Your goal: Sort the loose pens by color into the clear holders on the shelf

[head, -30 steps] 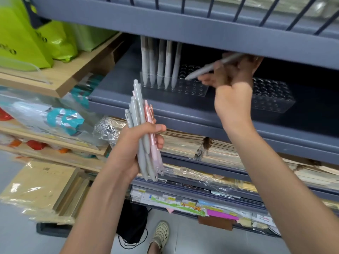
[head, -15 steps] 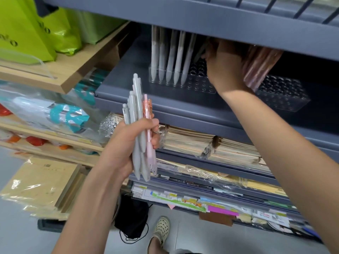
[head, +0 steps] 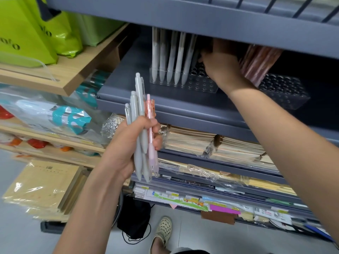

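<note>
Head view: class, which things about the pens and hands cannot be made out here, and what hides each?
Right hand: fingertips in shadow under the upper shelf; whether they hold a pen is unclear.
Grey pens in the left holder: tops cut off by that shelf.
Pink pens: blurred, partly behind the right hand; count unclear.
Bundle of pens in the left hand: overlapping, so the count is unclear.
</note>
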`<move>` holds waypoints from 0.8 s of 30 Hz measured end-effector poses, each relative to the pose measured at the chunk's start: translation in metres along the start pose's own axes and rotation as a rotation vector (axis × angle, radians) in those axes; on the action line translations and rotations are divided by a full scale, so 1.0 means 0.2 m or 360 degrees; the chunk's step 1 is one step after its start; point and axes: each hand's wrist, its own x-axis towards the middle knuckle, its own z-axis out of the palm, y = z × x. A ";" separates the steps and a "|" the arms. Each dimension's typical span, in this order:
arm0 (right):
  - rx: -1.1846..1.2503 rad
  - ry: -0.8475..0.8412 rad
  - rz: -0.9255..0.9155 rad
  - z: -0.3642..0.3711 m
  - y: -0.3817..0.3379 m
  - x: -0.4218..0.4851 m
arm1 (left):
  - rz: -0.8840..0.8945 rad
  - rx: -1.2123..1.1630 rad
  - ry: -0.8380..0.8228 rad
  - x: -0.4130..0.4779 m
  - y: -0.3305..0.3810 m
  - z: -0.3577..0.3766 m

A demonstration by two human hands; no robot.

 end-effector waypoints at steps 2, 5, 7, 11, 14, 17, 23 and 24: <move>0.0002 0.0005 -0.0033 0.00 0.00 -0.01 | 0.0000 -0.0021 -0.0011 0.00 -0.01 0.00; -0.0075 0.0230 -0.0036 -0.04 -0.02 -0.08 | 0.0036 -0.0021 -0.0023 -0.01 -0.01 0.01; 0.0152 0.0402 -0.0037 -0.07 -0.06 -0.17 | 0.0065 0.0040 -0.0040 -0.02 -0.01 0.02; 0.1001 -0.0075 -0.0194 -0.14 -0.14 -0.46 | 0.0061 0.0126 -0.0076 -0.03 -0.02 0.03; 0.0958 -0.0605 -0.0289 -0.19 -0.14 -0.59 | 0.0065 0.0166 -0.0109 -0.03 -0.04 0.06; 0.1037 -0.0819 -0.0231 -0.23 -0.10 -0.62 | 0.0058 0.0196 -0.0153 -0.04 -0.06 0.12; 0.1181 -0.0642 -0.0064 -0.32 0.01 -0.67 | -0.0045 0.0209 -0.0217 -0.04 -0.13 0.23; 0.1223 -0.0522 0.0003 -0.34 0.04 -0.67 | -0.0077 0.0205 -0.0235 -0.05 -0.14 0.25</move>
